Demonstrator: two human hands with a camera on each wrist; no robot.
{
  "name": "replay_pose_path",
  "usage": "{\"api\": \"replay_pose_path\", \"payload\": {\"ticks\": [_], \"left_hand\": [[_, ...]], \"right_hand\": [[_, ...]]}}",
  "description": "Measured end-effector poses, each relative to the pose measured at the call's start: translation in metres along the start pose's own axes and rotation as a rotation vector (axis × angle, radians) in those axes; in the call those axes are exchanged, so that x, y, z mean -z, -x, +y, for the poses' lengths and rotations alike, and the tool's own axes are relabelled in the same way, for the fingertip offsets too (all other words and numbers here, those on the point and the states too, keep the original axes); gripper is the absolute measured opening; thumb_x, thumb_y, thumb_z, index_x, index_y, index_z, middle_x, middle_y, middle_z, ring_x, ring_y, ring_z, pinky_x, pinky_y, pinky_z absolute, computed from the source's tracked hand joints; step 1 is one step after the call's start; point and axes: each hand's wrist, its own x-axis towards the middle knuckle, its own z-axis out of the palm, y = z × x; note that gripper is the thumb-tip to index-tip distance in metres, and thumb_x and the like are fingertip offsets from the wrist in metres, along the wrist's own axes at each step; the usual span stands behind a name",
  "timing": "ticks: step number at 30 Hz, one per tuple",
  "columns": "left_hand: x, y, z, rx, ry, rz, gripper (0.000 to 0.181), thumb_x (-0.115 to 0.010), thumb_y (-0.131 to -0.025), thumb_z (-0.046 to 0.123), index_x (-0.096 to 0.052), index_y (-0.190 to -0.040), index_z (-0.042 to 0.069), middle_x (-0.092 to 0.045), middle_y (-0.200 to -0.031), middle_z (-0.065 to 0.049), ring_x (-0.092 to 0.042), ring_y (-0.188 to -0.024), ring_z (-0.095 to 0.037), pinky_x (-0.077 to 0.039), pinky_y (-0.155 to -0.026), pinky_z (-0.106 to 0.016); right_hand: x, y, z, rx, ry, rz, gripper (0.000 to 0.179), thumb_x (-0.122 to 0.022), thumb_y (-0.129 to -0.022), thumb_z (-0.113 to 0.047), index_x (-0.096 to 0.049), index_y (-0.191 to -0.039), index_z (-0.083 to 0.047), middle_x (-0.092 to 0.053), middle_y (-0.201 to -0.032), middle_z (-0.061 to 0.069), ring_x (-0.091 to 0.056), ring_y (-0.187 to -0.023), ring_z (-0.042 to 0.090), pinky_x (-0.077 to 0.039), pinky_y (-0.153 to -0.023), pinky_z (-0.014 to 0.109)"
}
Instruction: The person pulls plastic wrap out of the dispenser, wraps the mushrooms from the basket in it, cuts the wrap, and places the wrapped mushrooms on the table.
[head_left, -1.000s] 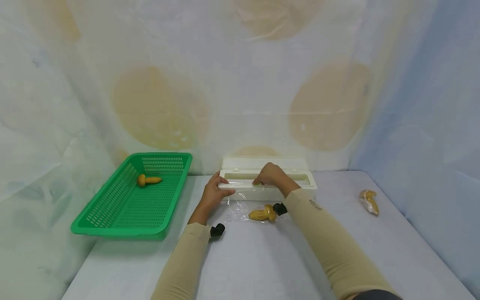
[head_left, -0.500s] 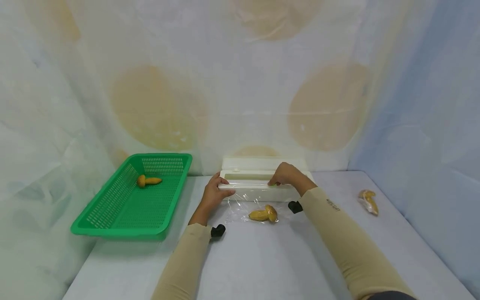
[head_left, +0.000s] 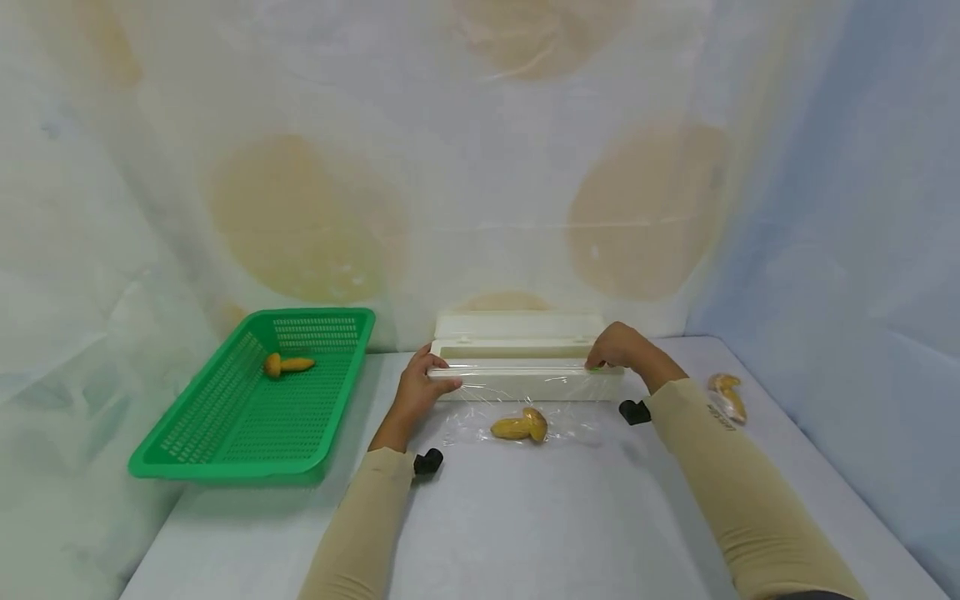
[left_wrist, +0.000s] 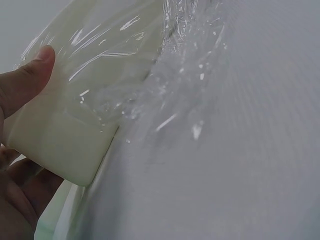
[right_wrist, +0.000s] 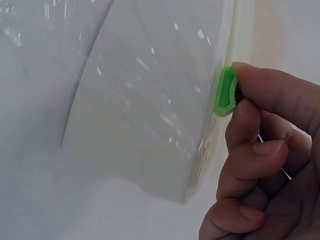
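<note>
A long white cling film dispenser point(head_left: 517, 386) stands at the back of the table, its lid point(head_left: 517, 323) tipped back. My left hand point(head_left: 416, 385) grips the box's left end, thumb on the front over the film and fingers round the end. With thumb and index finger my right hand point(head_left: 621, 348) pinches a small green slide cutter point(right_wrist: 226, 92) at the right end of the box's front rail. Clear cling film point(left_wrist: 112, 55) hangs down the front and spreads crumpled on the table. On that film lies a yellow-brown mushroom point(head_left: 520, 426), its cap to the right.
To the left stands a green perforated basket point(head_left: 322, 454) with another mushroom point(head_left: 288, 364) in it. A film-wrapped mushroom point(head_left: 727, 397) lies on the right side of the white table point(head_left: 570, 525). Plastic-like sheeting point(head_left: 480, 167) hangs behind the table and along both sides.
My right hand has slid the green cutter rightward along the rail, from near the middle to the right end. The left hand keeps its grip on the box.
</note>
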Motion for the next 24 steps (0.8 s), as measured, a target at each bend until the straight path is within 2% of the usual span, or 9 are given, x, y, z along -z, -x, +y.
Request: {"api": "replay_pose_path", "payload": {"ticks": [5, 7, 12, 14, 16, 19, 21, 24], "left_hand": [[0.002, 0.001, -0.001, -0.039, 0.014, 0.018, 0.031, -0.087, -0.073, 0.019, -0.064, -0.089, 0.008, -0.036, -0.151, -0.013, -0.033, -0.137, -0.039, -0.029, -0.108, -0.052], [0.001, 0.001, -0.001, -0.052, -0.001, 0.019, 0.031, -0.087, -0.073, 0.021, -0.063, -0.089, 0.009, -0.037, -0.150, -0.015, -0.034, -0.135, -0.041, -0.031, -0.106, -0.053], [0.000, 0.000, 0.001, -0.024, 0.003, 0.006, 0.030, -0.087, -0.074, 0.020, -0.063, -0.089, 0.010, -0.035, -0.152, -0.012, -0.030, -0.138, -0.039, -0.028, -0.109, -0.052], [0.001, -0.002, 0.001, -0.012, 0.015, -0.005, 0.029, -0.086, -0.075, 0.018, -0.063, -0.091, 0.009, -0.033, -0.154, -0.010, -0.027, -0.140, -0.036, -0.025, -0.111, -0.052], [0.003, -0.003, 0.001, -0.002, 0.018, -0.021, 0.029, -0.085, -0.076, 0.018, -0.063, -0.093, 0.010, -0.031, -0.155, -0.008, -0.026, -0.141, -0.034, -0.023, -0.112, -0.051], [0.007, -0.002, 0.002, 0.014, 0.017, -0.062, 0.028, -0.082, -0.080, 0.019, -0.062, -0.097, 0.010, -0.027, -0.157, -0.006, -0.023, -0.142, -0.032, -0.021, -0.112, -0.051], [0.009, -0.001, 0.003, 0.018, 0.012, -0.095, 0.027, -0.080, -0.082, 0.019, -0.063, -0.101, 0.010, -0.024, -0.158, -0.007, -0.022, -0.143, -0.032, -0.021, -0.112, -0.052], [0.010, 0.001, 0.004, -0.001, -0.009, -0.129, 0.036, -0.077, -0.085, 0.020, -0.063, -0.116, 0.011, -0.022, -0.158, -0.012, -0.022, -0.143, -0.035, -0.024, -0.110, -0.054]], "right_hand": [[0.005, 0.002, 0.020, -0.018, -0.043, 0.003, 0.017, -0.074, -0.079, -0.022, -0.072, -0.077, -0.005, -0.065, -0.080, 0.006, -0.055, -0.074, 0.022, -0.046, -0.063, 0.034], [0.007, 0.004, 0.030, -0.049, -0.077, 0.005, 0.017, -0.074, -0.081, -0.022, -0.073, -0.080, -0.005, -0.063, -0.081, 0.005, -0.052, -0.072, 0.020, -0.043, -0.060, 0.033], [0.009, 0.013, 0.046, -0.061, -0.216, 0.001, 0.020, -0.073, -0.084, -0.021, -0.074, -0.094, -0.003, -0.063, -0.089, 0.006, -0.047, -0.071, 0.020, -0.037, -0.055, 0.030], [0.009, 0.016, 0.047, -0.044, -0.252, 0.001, 0.023, -0.072, -0.085, -0.021, -0.074, -0.097, -0.003, -0.064, -0.096, 0.009, -0.051, -0.078, 0.025, -0.040, -0.059, 0.033], [0.008, 0.018, 0.046, -0.006, -0.251, 0.013, 0.024, -0.070, -0.087, -0.021, -0.072, -0.101, -0.001, -0.064, -0.105, 0.014, -0.056, -0.093, 0.035, -0.047, -0.071, 0.041], [0.000, 0.021, 0.046, 0.098, -0.216, 0.070, 0.022, -0.067, -0.091, -0.016, -0.071, -0.106, -0.001, -0.062, -0.116, 0.019, -0.053, -0.110, 0.043, -0.046, -0.086, 0.052], [-0.008, 0.023, 0.047, 0.211, -0.156, 0.125, 0.021, -0.064, -0.093, -0.013, -0.070, -0.108, 0.000, -0.061, -0.118, 0.020, -0.052, -0.112, 0.044, -0.043, -0.090, 0.056], [-0.021, 0.025, 0.047, 0.332, -0.035, 0.211, 0.021, -0.067, -0.093, -0.017, -0.071, -0.108, -0.004, -0.063, -0.116, 0.016, -0.055, -0.109, 0.039, -0.044, -0.089, 0.056]]}}
